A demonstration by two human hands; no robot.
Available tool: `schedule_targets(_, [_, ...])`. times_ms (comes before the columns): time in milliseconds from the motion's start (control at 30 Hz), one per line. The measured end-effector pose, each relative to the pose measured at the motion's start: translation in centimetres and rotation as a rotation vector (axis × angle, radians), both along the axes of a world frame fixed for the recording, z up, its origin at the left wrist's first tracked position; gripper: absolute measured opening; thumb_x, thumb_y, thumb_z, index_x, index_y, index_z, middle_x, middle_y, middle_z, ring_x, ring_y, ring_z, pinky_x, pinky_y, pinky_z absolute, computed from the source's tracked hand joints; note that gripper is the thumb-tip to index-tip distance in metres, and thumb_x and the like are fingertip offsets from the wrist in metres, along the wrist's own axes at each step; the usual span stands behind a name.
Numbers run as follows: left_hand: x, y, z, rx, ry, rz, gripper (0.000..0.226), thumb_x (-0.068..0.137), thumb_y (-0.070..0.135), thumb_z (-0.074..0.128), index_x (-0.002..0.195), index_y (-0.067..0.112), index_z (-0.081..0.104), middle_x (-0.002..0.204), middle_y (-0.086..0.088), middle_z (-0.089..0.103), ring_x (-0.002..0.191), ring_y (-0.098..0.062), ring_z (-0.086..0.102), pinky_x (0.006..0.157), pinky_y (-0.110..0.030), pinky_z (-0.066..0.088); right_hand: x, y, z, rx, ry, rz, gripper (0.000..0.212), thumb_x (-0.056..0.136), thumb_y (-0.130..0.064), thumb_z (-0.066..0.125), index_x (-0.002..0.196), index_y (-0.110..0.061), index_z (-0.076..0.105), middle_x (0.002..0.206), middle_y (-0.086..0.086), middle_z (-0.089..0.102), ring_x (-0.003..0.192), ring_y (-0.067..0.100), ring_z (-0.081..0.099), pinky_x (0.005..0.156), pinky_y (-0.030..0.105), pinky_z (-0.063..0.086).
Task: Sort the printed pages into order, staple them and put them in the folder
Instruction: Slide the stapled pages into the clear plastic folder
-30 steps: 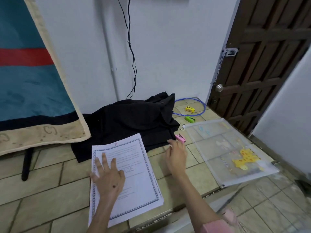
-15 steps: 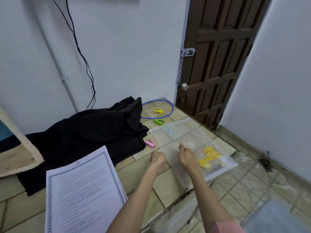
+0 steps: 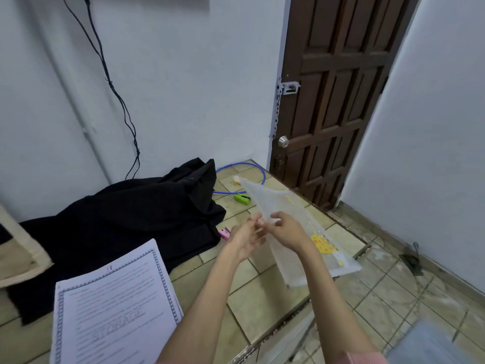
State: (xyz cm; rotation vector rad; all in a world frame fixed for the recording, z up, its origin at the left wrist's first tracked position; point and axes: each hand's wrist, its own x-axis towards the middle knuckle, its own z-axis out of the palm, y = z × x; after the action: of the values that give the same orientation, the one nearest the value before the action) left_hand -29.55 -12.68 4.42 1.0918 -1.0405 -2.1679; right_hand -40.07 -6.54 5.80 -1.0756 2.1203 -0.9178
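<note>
Both hands lift the translucent mesh zip folder with the yellow giraffe print [image 3: 296,219] at two o'clock of the stapled white pages [image 3: 115,311] — right hand [image 3: 288,229] pinching its near edge, left hand [image 3: 245,236] fingers loose beside it. It looks light, floppy, slippery — best held at the zip corner.

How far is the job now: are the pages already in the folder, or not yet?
Not yet. The printed pages lie as one squared stack on the tiled floor; whether they are stapled cannot be told. In hand: the right hand grips the translucent folder, lifted and tilted, while the left hand fingers its near edge, probably to open it. Left: slide the stack inside. A pink stapler lies beside the black cloth.
</note>
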Motion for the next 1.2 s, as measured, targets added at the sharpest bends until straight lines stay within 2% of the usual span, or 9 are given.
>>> schedule_targets(167, [3.6,-0.3,3.3,-0.179,0.099,-0.078,0.024,0.099,0.028,0.04,0.113,0.023,0.058,0.108,0.008,0.066,0.091,-0.012,0.062,0.074,-0.024,0.045,3.5,-0.9,6.6,-0.131,0.321,0.034,0.033,0.091,-0.006,0.042,0.121,-0.007,0.057,0.112,0.019,0.066,0.108,0.033,0.059,0.081,0.033,0.044])
schedule_targets(333, [8.5,-0.6,5.2,-0.415,-0.109,0.202,0.038,0.093,0.026,0.054,0.129,0.013,0.053,0.114,-0.001,0.06,0.102,-0.014,0.057,0.085,-0.03,0.046,8.8,0.3,13.1,-0.328,0.437,0.04,0.038,0.093,-0.007,0.036,0.126,-0.011,0.054,0.122,0.013,0.062,0.11,0.031,0.054,0.079,0.03,0.041])
schedule_targets(433, [13.4,-1.3,4.6,-0.404,-0.165,0.365,0.05,0.093,0.033,0.054,0.136,0.009,0.046,0.135,-0.005,0.051,0.124,-0.021,0.048,0.105,-0.037,0.04,11.5,1.1,15.3,-0.512,0.27,0.074,0.035,0.087,-0.009,0.035,0.114,-0.015,0.057,0.107,0.01,0.069,0.093,0.03,0.066,0.081,0.044,0.054])
schedule_targets(533, [19.1,-1.5,3.7,-0.32,-0.226,0.479,0.058,0.092,0.044,0.051,0.137,0.009,0.042,0.135,-0.005,0.05,0.126,-0.024,0.047,0.102,-0.036,0.041,14.0,1.9,16.2,-0.595,-0.024,0.16,0.029,0.088,-0.005,0.037,0.1,-0.022,0.057,0.094,0.002,0.072,0.081,0.026,0.071,0.076,0.044,0.058])
schedule_targets(800, [36.1,1.6,1.4,-0.25,-0.203,0.663,0.012,0.088,0.021,0.061,0.097,0.019,0.067,0.082,0.001,0.068,0.057,-0.003,0.059,0.053,-0.016,0.044,21.1,0.5,10.6,-0.402,-0.686,0.287,0.018,0.085,0.002,0.051,0.096,-0.006,0.062,0.088,0.011,0.071,0.065,0.019,0.07,0.06,0.027,0.053])
schedule_targets(867, [40.1,2.8,0.8,-0.239,-0.146,0.729,0.015,0.09,0.012,0.057,0.104,0.016,0.062,0.066,0.007,0.072,0.051,-0.001,0.063,0.044,-0.014,0.047,23.0,0.0,8.4,-0.321,-0.617,0.349,0.022,0.084,0.003,0.053,0.099,-0.008,0.064,0.083,0.007,0.071,0.066,0.018,0.068,0.06,0.027,0.052])
schedule_targets(1000, [46.8,5.1,1.8,-0.378,-0.155,0.905,0.024,0.093,-0.001,0.049,0.087,0.022,0.057,0.059,0.015,0.069,0.046,0.003,0.059,0.042,-0.012,0.044,27.2,-0.5,5.9,-0.363,-0.456,0.504,0.023,0.084,0.001,0.061,0.086,-0.021,0.068,0.08,-0.004,0.065,0.073,0.01,0.058,0.071,0.023,0.047])
schedule_targets(1100, [50.6,6.5,3.2,-0.459,-0.203,0.997,0.025,0.091,0.002,0.052,0.082,0.025,0.054,0.062,0.018,0.066,0.063,0.004,0.06,0.053,-0.013,0.045,29.7,-0.9,5.8,-0.446,-0.319,0.553,0.012,0.085,-0.01,0.067,0.087,-0.022,0.069,0.064,-0.006,0.051,0.055,-0.001,0.046,0.061,0.012,0.042])
schedule_targets(1200, [53.9,7.5,3.4,-0.411,-0.167,0.913,0.028,0.094,0.001,0.045,0.107,0.023,0.057,0.088,0.013,0.067,0.096,-0.011,0.06,0.082,-0.026,0.048,31.6,-1.7,4.8,-0.334,-0.431,0.594,0.017,0.093,-0.01,0.055,0.097,-0.017,0.07,0.074,0.0,0.062,0.059,0.005,0.056,0.056,0.017,0.047])
